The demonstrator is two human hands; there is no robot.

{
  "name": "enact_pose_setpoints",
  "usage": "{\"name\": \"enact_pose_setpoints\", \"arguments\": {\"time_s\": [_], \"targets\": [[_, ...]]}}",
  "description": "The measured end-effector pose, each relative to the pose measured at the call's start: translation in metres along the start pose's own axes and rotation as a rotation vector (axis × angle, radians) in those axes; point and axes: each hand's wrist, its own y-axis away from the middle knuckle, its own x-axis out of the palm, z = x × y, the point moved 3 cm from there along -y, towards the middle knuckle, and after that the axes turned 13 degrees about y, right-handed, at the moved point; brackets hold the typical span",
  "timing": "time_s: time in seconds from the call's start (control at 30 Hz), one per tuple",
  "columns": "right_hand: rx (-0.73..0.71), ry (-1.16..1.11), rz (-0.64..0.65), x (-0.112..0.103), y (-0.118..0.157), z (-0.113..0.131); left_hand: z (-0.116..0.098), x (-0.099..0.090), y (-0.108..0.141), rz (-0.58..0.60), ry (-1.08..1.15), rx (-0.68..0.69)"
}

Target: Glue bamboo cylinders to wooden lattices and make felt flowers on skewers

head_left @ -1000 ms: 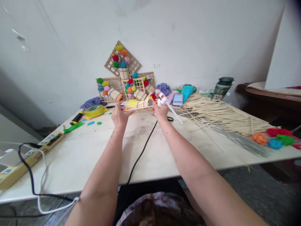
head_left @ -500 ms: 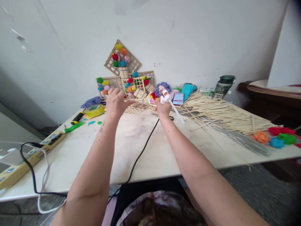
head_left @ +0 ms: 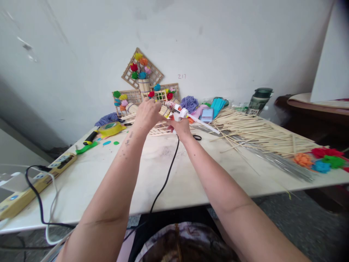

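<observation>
Left hand [head_left: 148, 115] (partly hiding lattice [head_left: 160, 129]), sticks [head_left: 256, 125], tape [head_left: 111, 129]

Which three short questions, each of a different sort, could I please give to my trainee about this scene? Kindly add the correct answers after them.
1. Multiple choice: which hand holds the white glue gun? A) left; B) right; C) neither.
2. True or false: as the camera sees it, the yellow tape roll lies to the left of the loose wooden sticks.
3. Fill in: the crumpled pieces near the right end of the table are red, green, blue and ____.

Key:
1. B, the right hand.
2. True.
3. Orange.
</observation>
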Motion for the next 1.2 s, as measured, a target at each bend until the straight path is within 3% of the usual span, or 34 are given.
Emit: {"name": "enact_pose_setpoints", "arguments": {"time_s": [0.2,0.43,0.5,0.63,0.73,0.83,1.0,1.2], "targets": [[0.0,-0.054,0.077,0.0,-0.002,-0.008,-0.007,0.007,-0.002,-0.006,0.012,-0.001],[0.064,-0.027,-0.001,-0.001,-0.003,-0.014,-0.004,0.011,0.009,-0.235,0.092,0.001],[0.09,-0.028,-0.046,-0.002,-0.005,-0.015,0.007,0.011,0.021,-0.316,0.1,-0.019],[0.116,-0.056,-0.073,-0.007,-0.007,-0.018,0.049,0.016,0.048,-0.473,0.108,-0.22],[0.126,-0.081,-0.059,-0.009,-0.008,-0.019,0.074,0.022,0.059,-0.471,0.132,-0.29],[0.113,-0.092,-0.052,-0.009,-0.006,-0.018,0.085,0.025,0.06,-0.443,0.148,-0.306],[0.103,-0.056,-0.025,-0.007,-0.004,-0.012,0.087,0.02,0.057,-0.42,0.183,-0.294],[0.009,-0.052,0.022,-0.007,-0.004,-0.005,0.086,0.002,0.065,-0.425,0.151,-0.457]]}}
